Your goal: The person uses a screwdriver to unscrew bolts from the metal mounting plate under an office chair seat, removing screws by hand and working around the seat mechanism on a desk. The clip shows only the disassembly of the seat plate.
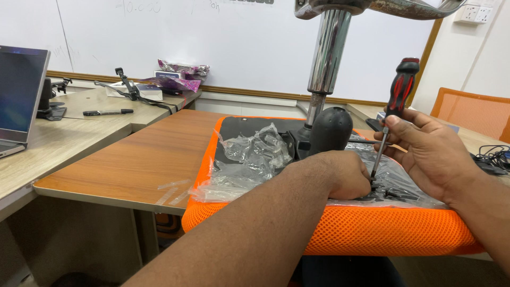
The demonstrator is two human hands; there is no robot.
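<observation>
An orange mesh chair seat (372,234) lies upside down on the table edge, its black underside up, partly under clear plastic wrap (249,159). A chrome gas-lift column (326,53) rises from the black mechanism (329,130). My right hand (425,154) holds a red-and-black screwdriver (398,90) upright, its tip down on the seat underside. My left hand (348,175) is closed beside the tip, fingers at the spot where the blade meets the seat; what it pinches is hidden.
A brown wooden table (138,159) bears the seat. To the left stand a laptop (18,95), a black marker (106,112) and a purple packet (175,82) before a whiteboard (212,37). An orange chair back (473,114) and black cables (491,157) are at right.
</observation>
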